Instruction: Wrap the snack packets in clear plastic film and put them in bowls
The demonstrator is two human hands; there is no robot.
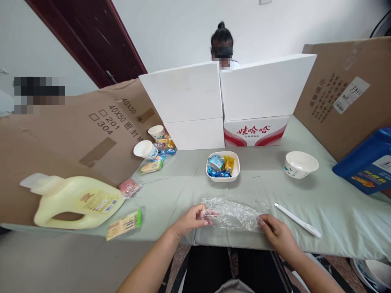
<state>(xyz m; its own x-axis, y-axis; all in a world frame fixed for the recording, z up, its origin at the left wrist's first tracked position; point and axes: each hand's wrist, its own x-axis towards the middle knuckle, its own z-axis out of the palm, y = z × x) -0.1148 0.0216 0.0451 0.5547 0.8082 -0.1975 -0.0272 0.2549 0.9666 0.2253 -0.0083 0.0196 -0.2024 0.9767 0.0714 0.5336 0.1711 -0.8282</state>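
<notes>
Left hand (pixel 191 219): resting on the front edge of the worktop (pixel 320 203), its fingers (pixel 205 212) closed in a pinch on the left end of a clear plastic bag (pixel 232 214).
Right hand (pixel 276 232): at the bag's right end, fingertips pressed onto the plastic; whether they grip it or only hold it down, I cannot tell.
Clear plastic bag: lying crumpled and flat on the pale green cloth, stretched between the 2 hands, near the front edge; something small and pinkish shows inside by the left fingers.
White pen-like stick (pixel 297 219): lying slantwise just right of the right hand, not touched.
Square white dish (pixel 223 166): behind the bag, holding blue and yellow wrapped snacks.
White bowl (pixel 300 164): to the right of the dish, well apart from it.
2 paper cups (pixel 146 149): back left, with loose snack packets beside them.
Yellow detergent jug (pixel 73 201): lying on its side at far left, a green-edged packet (pixel 124 224) in front of it.
Blue container (pixel 366 162): at the right edge.
Back: white boxes (pixel 226 93) and cardboard sheets stand as a screen; another person sits behind them.
</notes>
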